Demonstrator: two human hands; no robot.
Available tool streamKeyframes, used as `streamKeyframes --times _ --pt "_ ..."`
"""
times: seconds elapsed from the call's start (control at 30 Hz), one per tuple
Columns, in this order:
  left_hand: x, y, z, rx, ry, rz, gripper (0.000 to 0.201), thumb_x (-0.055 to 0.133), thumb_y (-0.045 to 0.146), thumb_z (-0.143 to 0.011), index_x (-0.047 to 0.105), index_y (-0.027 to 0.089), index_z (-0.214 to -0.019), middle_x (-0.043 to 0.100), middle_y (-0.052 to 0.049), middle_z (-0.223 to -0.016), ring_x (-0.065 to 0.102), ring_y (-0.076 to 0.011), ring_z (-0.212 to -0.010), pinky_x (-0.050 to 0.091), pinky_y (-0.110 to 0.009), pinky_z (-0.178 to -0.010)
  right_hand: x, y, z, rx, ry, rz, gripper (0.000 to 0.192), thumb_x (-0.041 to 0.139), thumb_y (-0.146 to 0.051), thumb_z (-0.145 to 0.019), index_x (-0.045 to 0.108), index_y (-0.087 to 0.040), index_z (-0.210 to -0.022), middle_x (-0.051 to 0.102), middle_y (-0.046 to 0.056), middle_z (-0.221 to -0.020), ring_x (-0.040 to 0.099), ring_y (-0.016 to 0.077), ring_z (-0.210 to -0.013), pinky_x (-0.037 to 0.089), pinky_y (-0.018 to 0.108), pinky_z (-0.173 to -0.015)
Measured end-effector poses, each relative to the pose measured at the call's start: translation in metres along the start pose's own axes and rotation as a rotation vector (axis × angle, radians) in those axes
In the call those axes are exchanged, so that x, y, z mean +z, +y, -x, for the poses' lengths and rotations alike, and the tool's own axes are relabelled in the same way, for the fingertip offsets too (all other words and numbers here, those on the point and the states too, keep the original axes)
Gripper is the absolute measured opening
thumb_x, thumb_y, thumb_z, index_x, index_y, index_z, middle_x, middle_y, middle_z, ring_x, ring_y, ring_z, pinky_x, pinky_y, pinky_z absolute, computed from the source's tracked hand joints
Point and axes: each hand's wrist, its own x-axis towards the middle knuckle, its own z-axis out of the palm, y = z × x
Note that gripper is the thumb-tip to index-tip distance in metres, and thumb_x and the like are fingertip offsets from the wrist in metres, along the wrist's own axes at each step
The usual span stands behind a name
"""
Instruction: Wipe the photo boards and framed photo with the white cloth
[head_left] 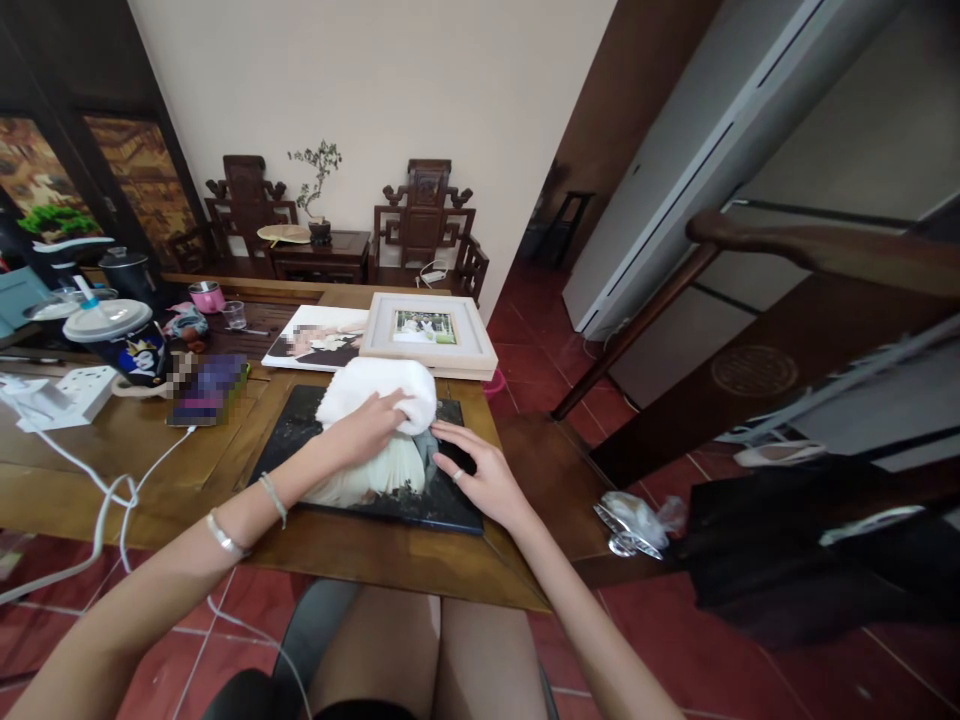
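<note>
On the near edge of the brown wooden table (360, 560) lies a flat dark-bordered photo print (420, 500), with a bunched white cloth (379, 385) resting on its far half. Left hand (371, 425), wrist wearing two thin bracelets, presses down on the cloth with fingers curled over it, gripping a fold of the fabric. Right hand (484, 470), a ring on one finger, lies flat and spread on the print's right side, fingers extended and holding nothing, just beside the cloth. Behind the print, a pale wooden picture frame (429, 335) with a small photograph in it sits on the table, partly over an unframed photo print (311, 340) to its left. Farther left stand a dark blue lidded drink cup with a straw (124, 340), a white power strip (79, 390) and white cables (112, 495). Two carved dark wooden chairs (424, 220) stand against the cream wall beyond
</note>
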Motion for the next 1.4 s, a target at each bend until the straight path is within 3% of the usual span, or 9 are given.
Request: streamKeyframes --times 0.1,0.23,0.4,0.5,0.7,0.8,0.9,1.2,1.4 --pt "-0.002 0.009 0.035 -0.023 -0.066 -0.12 0.033 0.043 -0.004 -0.079 0.062 0.009 -0.101 0.035 -0.018 -0.149 0.027 -0.0325 -0.141 0.027 -0.055 -0.111 0.0 0.001 0.0 -0.002 0.005 0.002 0.034 0.057 -0.032 -0.087 0.063 -0.021 -0.119 0.06 0.011 -0.129 0.055 0.0244 -0.122 0.041 0.045 -0.105" --pt "-0.003 0.056 0.077 0.038 -0.106 -0.171 0.026 0.052 -0.001 -0.075 0.067 0.012 -0.091 0.032 -0.014 -0.152 0.02 -0.035 -0.142 0.025 -0.058 -0.111 0.001 0.004 0.001 -0.003 -0.004 0.016 0.036 0.055 -0.033 -0.087 0.063 -0.02 -0.121 0.06 0.012 -0.13 0.053 0.0253 -0.123 0.04 0.047 -0.106" --pt "0.001 0.098 0.095 0.074 -0.094 -0.197 0.015 0.056 0.013 -0.083 0.071 0.015 -0.088 0.03 -0.013 -0.153 0.023 -0.037 -0.141 0.027 -0.06 -0.109 0.0 0.004 0.001 -0.02 -0.034 0.015 0.037 0.052 -0.032 -0.088 0.062 -0.021 -0.122 0.06 0.012 -0.13 0.051 0.0264 -0.126 0.038 0.049 -0.108" --pt "0.003 0.087 0.076 0.005 -0.087 -0.21 0.022 0.052 0.011 -0.084 0.07 0.015 -0.097 0.032 -0.014 -0.152 0.025 -0.0362 -0.141 0.029 -0.06 -0.108 0.0 0.003 0.001 -0.002 -0.034 0.01 0.037 0.052 -0.035 -0.089 0.062 -0.024 -0.122 0.06 0.01 -0.13 0.051 0.0262 -0.126 0.038 0.049 -0.108" --pt "0.004 0.025 0.01 -0.057 -0.072 -0.242 0.031 0.046 0.008 -0.088 0.063 0.012 -0.114 0.032 -0.015 -0.151 0.027 -0.0341 -0.14 0.03 -0.059 -0.107 0.001 0.003 0.0 0.017 -0.011 0.011 0.037 0.054 -0.038 -0.088 0.063 -0.023 -0.121 0.06 0.011 -0.13 0.051 0.0267 -0.126 0.038 0.05 -0.108" --pt "0.005 0.014 -0.003 -0.047 -0.055 -0.259 0.029 0.046 0.011 -0.091 0.063 0.013 -0.114 0.03 -0.013 -0.153 0.026 -0.0331 -0.141 0.03 -0.059 -0.107 0.002 0.004 0.0 0.027 -0.005 0.012 0.038 0.055 -0.038 -0.088 0.063 -0.023 -0.121 0.058 0.011 -0.133 0.047 0.0268 -0.13 0.035 0.05 -0.109" --pt "0.004 0.028 0.01 -0.019 -0.094 -0.292 0.026 0.048 0.011 -0.089 0.066 0.012 -0.108 0.03 -0.014 -0.153 0.025 -0.0354 -0.141 0.029 -0.062 -0.107 0.002 0.005 0.0 0.032 -0.011 0.01 0.04 0.055 -0.038 -0.088 0.062 -0.022 -0.123 0.058 0.012 -0.133 0.046 0.027 -0.13 0.035 0.051 -0.11" --pt "0.008 0.116 0.098 0.073 -0.117 -0.239 0.019 0.058 0.026 -0.087 0.074 0.023 -0.095 0.027 -0.012 -0.154 0.027 -0.0412 -0.139 0.03 -0.065 -0.104 0.0 0.005 0.001 0.009 -0.037 -0.004 0.041 0.052 -0.038 -0.089 0.058 -0.025 -0.127 0.056 0.01 -0.135 0.045 0.0273 -0.131 0.034 0.053 -0.109" --pt "-0.008 0.099 0.081 0.068 -0.214 -0.197 0.024 0.06 0.022 -0.083 0.071 0.019 -0.103 0.027 -0.01 -0.154 0.025 -0.0362 -0.141 0.03 -0.057 -0.108 -0.001 0.006 0.001 -0.005 -0.045 -0.005 0.041 0.051 -0.038 -0.089 0.059 -0.025 -0.127 0.056 0.01 -0.136 0.045 0.0277 -0.131 0.034 0.053 -0.11"
